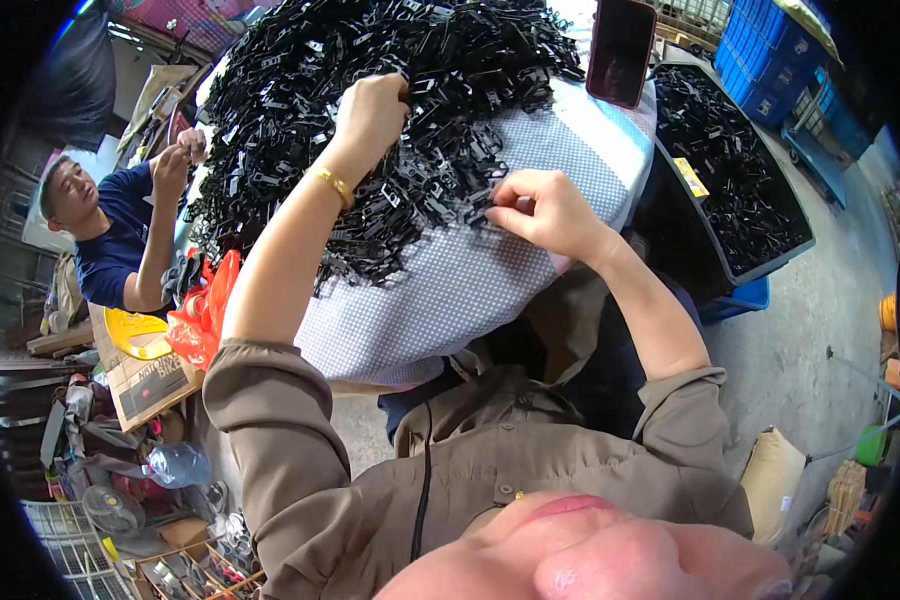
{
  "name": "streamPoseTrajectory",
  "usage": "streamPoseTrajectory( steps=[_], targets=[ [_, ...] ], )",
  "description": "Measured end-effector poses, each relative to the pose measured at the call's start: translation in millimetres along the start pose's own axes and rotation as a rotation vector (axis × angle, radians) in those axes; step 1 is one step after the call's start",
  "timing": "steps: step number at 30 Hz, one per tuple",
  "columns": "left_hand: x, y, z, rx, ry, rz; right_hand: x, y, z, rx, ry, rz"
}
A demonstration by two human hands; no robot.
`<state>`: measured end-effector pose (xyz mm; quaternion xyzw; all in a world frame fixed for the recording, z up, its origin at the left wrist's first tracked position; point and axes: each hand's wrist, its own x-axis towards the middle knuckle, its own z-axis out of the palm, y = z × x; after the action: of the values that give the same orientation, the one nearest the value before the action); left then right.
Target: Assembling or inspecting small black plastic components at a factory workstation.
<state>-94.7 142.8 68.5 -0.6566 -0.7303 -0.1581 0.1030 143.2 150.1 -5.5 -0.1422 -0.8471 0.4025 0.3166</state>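
A large heap of small black plastic clip-like pieces (280,150) covers most of a round table spread with a pale dotted cloth (420,300). My left hand (370,110) reaches over the middle of the heap. Its fingers curl down and are partly hidden, so what they hold does not show. At the heap's near right edge is my right hand (545,210), thumb and fingers brought together in a pinch beside some loose pieces. Anything between those fingertips is too small to make out.
A phone (620,55) stands at the table's far right edge. Right of the table, a black crate (695,240) holds more black pieces and a yellow box (690,178). A co-worker (110,230) sits at the left, near a red plastic bag (205,310). Blue crates (770,55) are stacked behind.
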Motion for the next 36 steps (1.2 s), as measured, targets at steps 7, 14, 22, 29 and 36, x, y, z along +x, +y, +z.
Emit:
streamPoseTrajectory(
  steps=[7,14,22,29,36],
  targets=[
    [33,20,28,0.003,-0.075,0.644,0,3,2,-0.117,0.095,-0.035],
    [32,14,19,-0.059,0.067,0.440,-1,4,2,-0.059,0.155,-0.041],
    [19,-24,8,-0.216,0.009,0.013,1,0,3,-0.102,0.138,-0.072],
    [28,26,27,-0.163,0.061,0.616,1,1,5,-0.165,0.132,-0.090],
    [36,53,59,0.064,-0.026,0.356,1,1,5,-0.156,0.138,-0.141]
  ],
)
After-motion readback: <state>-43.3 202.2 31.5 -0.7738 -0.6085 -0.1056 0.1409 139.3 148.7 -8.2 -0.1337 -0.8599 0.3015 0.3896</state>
